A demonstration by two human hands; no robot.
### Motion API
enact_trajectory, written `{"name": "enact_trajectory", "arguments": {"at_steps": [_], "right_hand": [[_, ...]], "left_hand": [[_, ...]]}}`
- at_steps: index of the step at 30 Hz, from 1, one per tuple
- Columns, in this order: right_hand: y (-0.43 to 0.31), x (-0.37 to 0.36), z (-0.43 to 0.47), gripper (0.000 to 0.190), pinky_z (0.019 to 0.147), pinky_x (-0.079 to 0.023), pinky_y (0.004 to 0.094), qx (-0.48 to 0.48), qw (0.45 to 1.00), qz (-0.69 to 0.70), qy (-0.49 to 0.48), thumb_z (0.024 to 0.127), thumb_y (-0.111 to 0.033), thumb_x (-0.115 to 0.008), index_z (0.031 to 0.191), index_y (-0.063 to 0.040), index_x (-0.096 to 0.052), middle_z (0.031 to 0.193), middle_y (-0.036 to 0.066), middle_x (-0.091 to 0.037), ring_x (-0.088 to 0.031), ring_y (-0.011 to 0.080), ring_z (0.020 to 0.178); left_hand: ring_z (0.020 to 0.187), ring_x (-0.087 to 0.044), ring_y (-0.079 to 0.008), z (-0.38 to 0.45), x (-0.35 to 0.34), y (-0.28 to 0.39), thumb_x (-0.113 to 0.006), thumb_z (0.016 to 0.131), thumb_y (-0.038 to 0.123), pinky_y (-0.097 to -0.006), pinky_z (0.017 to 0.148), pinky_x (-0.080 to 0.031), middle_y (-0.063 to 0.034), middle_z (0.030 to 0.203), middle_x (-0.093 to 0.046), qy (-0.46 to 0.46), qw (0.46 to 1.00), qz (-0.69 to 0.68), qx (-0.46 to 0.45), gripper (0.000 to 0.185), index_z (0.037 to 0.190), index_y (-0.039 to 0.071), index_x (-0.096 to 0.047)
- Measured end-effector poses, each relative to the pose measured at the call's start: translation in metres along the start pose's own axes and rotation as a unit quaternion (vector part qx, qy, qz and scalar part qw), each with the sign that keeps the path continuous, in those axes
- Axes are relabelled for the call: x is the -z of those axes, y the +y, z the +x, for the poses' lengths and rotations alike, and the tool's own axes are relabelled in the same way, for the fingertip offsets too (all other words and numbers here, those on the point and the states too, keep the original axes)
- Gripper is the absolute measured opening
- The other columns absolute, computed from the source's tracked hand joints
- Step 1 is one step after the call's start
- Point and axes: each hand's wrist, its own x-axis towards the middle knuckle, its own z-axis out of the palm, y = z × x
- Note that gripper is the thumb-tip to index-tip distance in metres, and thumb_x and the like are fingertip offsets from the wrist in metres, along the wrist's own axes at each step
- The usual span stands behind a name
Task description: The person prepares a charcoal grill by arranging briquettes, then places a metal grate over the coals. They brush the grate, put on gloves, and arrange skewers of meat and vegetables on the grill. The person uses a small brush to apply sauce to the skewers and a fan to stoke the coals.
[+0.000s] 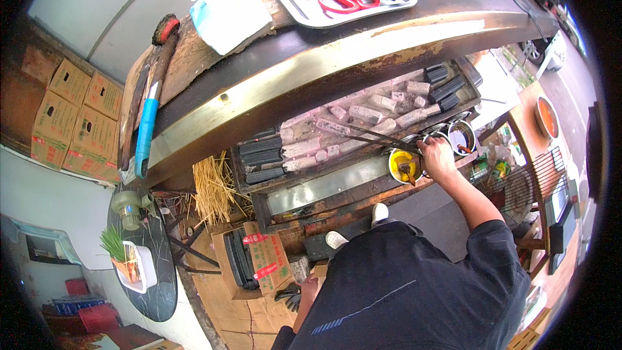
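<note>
My right hand [437,156] grips long dark metal tongs [398,144], whose tips reach over the charcoal trough [311,171]. Ash-grey charcoal pieces [365,114] lie in the trough, with black charcoal sticks [260,154] at both ends. Close by that hand stand several metal pots; one holds yellow sauce and a brush [402,163], another a dark liquid [460,137]. My left hand [309,288] is low, beside a black glove [289,296] and a greyish block [300,269]; its fingers are partly hidden, so its hold is unclear. An open cardboard box [278,262] holds black charcoal sticks [240,260].
Above the trough, a metal-edged counter [272,88] carries a tray [311,20] with red-handled scissors [347,1] and a blue-handled brush [147,126]. Straw-like sticks [214,189] stand left of the trough. A wire grill rack [515,189] is at right, a black oval table [163,296] at left.
</note>
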Motion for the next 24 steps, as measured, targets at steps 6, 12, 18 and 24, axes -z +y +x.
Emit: {"name": "enact_trajectory", "arguments": {"at_steps": [6,12,18,24], "right_hand": [[-0.005,-0.014,-0.019,0.055,0.071,-0.052,0.0456,-0.089,0.987,0.129,-0.045,0.077,-0.054,-0.069,0.095,-0.002,-0.065,0.077,0.02,-0.066,-0.067,0.0342,0.076],[-0.092,-0.055,-0.072,0.041,0.043,-0.024,0.0231,-0.243,0.592,0.722,-0.265,0.096,-0.046,-0.056,0.085,-0.007,-0.064,0.059,-0.009,-0.041,-0.034,0.0022,0.048],[-0.184,-0.104,-0.049,0.039,0.041,-0.023,0.0233,-0.288,0.545,0.759,-0.212,0.092,-0.042,-0.062,0.086,-0.004,-0.062,0.055,-0.007,-0.038,-0.033,0.004,0.045],[-0.213,-0.125,-0.003,0.049,0.052,-0.039,0.0384,-0.285,0.774,0.559,-0.087,0.086,-0.041,-0.065,0.064,0.002,-0.058,0.053,0.006,-0.049,-0.046,0.0188,0.049]], "left_hand": [[0.083,-0.067,-0.0221,0.018,0.004,-0.002,-0.058,0.088,0.021,-0.0352,0.072,-0.05,-0.0166,0.095,-0.07,-0.024,0.995,0.05,-0.078,0.041,0.125,0.006,-0.06],[0.087,-0.064,-0.0185,0.017,0.009,-0.002,-0.059,0.086,0.021,-0.0317,0.077,-0.049,-0.0125,0.103,-0.07,-0.023,1.0,-0.016,0.01,0.046,0.13,0.005,-0.057],[0.088,-0.065,-0.0203,0.009,0.032,-0.009,-0.059,0.085,0.019,-0.0338,0.079,-0.05,-0.0124,0.101,-0.07,-0.027,0.992,-0.046,0.111,0.046,0.128,0.004,-0.058],[0.095,-0.067,-0.0228,0.014,0.057,-0.025,-0.059,0.087,0.021,-0.0339,0.084,-0.05,-0.0159,0.103,-0.07,-0.048,0.994,0.09,-0.039,0.045,0.129,0.006,-0.057]]}}
